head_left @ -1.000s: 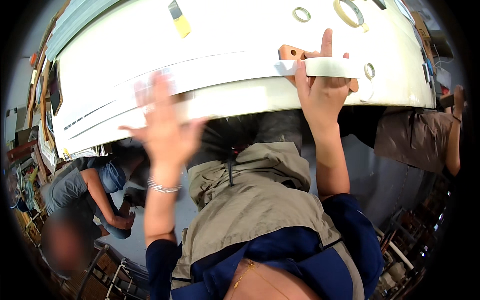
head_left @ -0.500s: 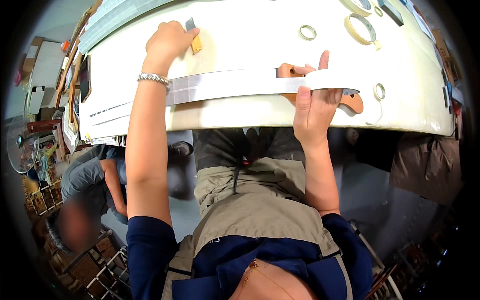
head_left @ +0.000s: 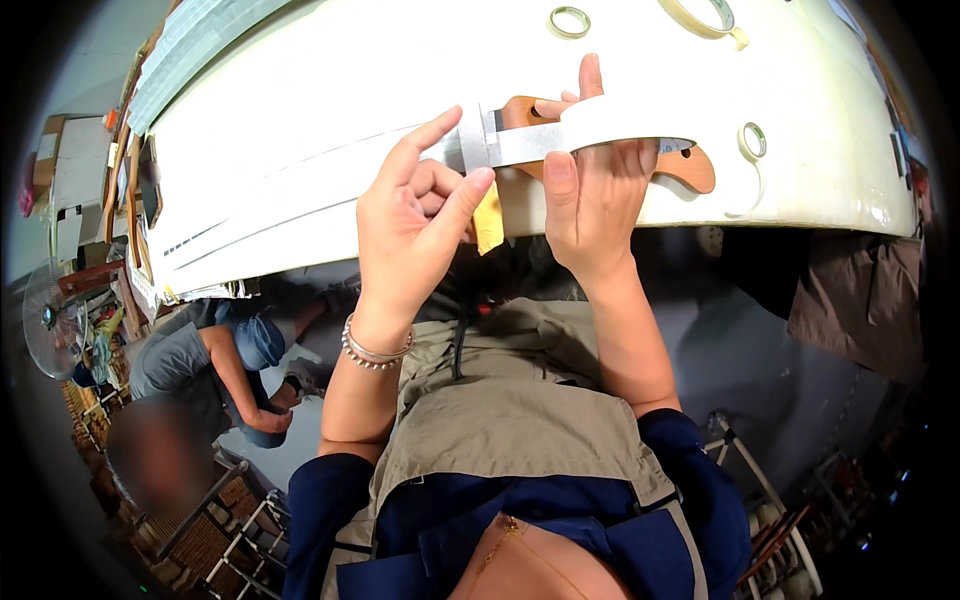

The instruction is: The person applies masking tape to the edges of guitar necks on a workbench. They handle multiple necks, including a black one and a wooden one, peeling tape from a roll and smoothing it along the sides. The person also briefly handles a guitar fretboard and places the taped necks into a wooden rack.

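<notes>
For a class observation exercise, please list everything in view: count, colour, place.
worktable: 1, cream, across the top
wooden tool: 1, orange, near front edge
strip: at least 1, whitish, across wooden tool
blade: 1, grey and yellow, over strip
tape rolls: 3, yellowish, table's right side
stacked slats: several, pale grey, upper left
fan: 1, greyish, far left
other person: 1, grey top, lower left
cloth: 1, brown, right
clutter: uncountable, mixed, outer rims
apron: 1, khaki, torso
shirt: 1, navy, under apron
necklace: 1, gold, neck
bracelet: at least 1, silver, left wrist
left hand: 1, bare, holding blade
right hand: 1, bare, under strip
</notes>
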{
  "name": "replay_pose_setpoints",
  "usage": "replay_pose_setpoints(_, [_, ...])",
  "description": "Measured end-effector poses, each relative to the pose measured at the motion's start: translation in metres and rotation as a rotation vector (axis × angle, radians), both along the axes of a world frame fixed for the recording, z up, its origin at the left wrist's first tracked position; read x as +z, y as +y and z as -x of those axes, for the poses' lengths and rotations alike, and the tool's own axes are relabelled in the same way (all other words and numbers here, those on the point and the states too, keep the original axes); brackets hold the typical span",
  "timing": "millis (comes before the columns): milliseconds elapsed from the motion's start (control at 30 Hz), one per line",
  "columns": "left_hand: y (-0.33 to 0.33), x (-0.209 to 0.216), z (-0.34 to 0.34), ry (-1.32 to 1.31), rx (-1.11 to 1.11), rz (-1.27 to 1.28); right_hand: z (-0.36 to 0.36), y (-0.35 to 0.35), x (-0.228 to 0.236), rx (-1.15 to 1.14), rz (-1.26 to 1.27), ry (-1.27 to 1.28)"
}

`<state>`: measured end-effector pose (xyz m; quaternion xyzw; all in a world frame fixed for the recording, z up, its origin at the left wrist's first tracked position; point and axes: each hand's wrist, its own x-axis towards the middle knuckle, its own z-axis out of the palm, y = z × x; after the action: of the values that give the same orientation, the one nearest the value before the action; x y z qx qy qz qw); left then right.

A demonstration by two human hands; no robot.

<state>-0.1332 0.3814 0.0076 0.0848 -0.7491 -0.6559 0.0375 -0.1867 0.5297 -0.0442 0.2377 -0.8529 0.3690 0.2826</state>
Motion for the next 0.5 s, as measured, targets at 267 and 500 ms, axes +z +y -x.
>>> replay_pose_setpoints(267, [0.001, -0.003, 0.006, -0.056, -0.035, 0.045, -0.002, 0.000, 0.002, -0.025, -0.037, -0.035])
replay_pose_setpoints(500, [0.003, 0.000, 0.006, -0.091, -0.004, 0.006, -0.008, -0.006, 0.010, -0.008, 0.065, -0.118])
